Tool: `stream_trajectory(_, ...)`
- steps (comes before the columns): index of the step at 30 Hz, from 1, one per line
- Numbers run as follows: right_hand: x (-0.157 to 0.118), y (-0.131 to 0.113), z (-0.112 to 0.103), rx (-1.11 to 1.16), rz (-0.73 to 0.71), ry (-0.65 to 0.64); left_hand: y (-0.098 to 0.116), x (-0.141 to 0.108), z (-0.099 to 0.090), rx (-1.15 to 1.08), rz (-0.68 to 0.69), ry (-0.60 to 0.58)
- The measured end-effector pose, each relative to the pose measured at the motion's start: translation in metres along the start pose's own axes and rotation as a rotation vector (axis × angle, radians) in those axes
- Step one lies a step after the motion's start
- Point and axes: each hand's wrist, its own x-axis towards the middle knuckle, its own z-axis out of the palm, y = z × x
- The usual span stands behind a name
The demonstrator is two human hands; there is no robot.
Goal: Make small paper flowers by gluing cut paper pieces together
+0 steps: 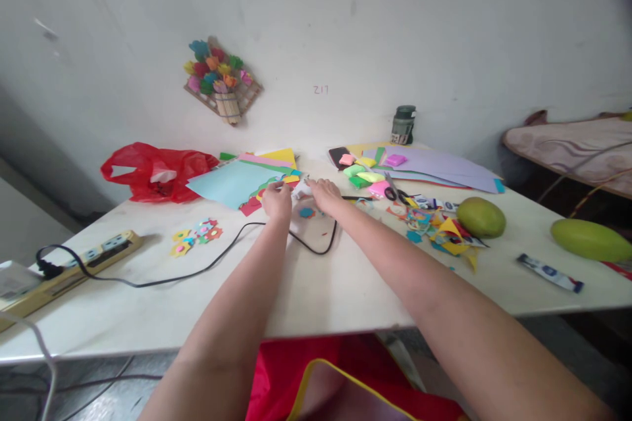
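Note:
Both arms reach to the middle of the white table. My left hand (277, 200) is closed in a pinch beside several scalloped coloured paper cut-outs (251, 203); what it pinches is too small to make out. My right hand (324, 195) is closed at a small white object (301, 191) between the two hands, its kind unclear. A blue paper flower (307, 212) lies just below them. Finished-looking paper flowers (202, 233) with coloured centres lie to the left. A black cord (197, 273) loops under my wrists.
A power strip (93, 262) and red plastic bag (162, 168) stand left, near coloured sheets (230, 184). On the right are clay packets (368, 174), scissors (391, 192), paper scraps (447, 233), green fruits (481, 217) and a tube (550, 273). A dark bottle (403, 125) stands behind.

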Motion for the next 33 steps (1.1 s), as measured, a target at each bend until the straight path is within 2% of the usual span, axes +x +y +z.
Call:
stream_trajectory(4, 0.003, 0.006, -0.006, 0.056, 0.097, 0.053, 0.006, 0.008, -0.018, -0.149, -0.156, 0.238)
stream_trajectory(7, 0.008, 0.02, -0.011, 0.202, 0.207, 0.123, 0.003, 0.012, -0.028, -0.216, -0.24, 0.339)
stream_trajectory(8, 0.009, 0.026, -0.012, 0.291, 0.244, 0.165, 0.001, 0.012, -0.029, -0.234, -0.251, 0.334)
stream_trajectory(9, 0.01, 0.031, -0.014, 0.414, 0.28, 0.197, -0.001, 0.011, -0.028, -0.235, -0.251, 0.311)
stream_trajectory(11, 0.011, 0.042, -0.016, 0.743, 0.333, 0.255, -0.005, 0.007, -0.024, -0.188, -0.23, 0.192)
stream_trajectory(14, 0.006, 0.052, -0.02, 1.191, 0.33, 0.329, -0.007, 0.0, -0.016, -0.089, -0.131, 0.013)
stream_trajectory(17, -0.005, 0.057, -0.022, 1.42, 0.305, 0.366, -0.004, -0.005, -0.012, 0.032, 0.021, -0.151)
stream_trajectory(19, -0.012, 0.058, -0.021, 1.504, 0.31, 0.337, -0.003, -0.006, -0.013, 0.121, 0.136, -0.249)
stream_trajectory(24, -0.025, 0.055, -0.015, 1.519, 0.23, 0.253, -0.007, -0.005, -0.017, 0.256, 0.323, -0.409)
stream_trajectory(27, -0.03, 0.053, -0.014, 1.45, 0.192, 0.245, -0.01, -0.004, -0.016, 0.273, 0.352, -0.43)
stream_trajectory(33, -0.031, 0.054, -0.01, 1.183, 0.254, 0.215, -0.012, -0.004, -0.011, 0.353, 0.403, -0.442)
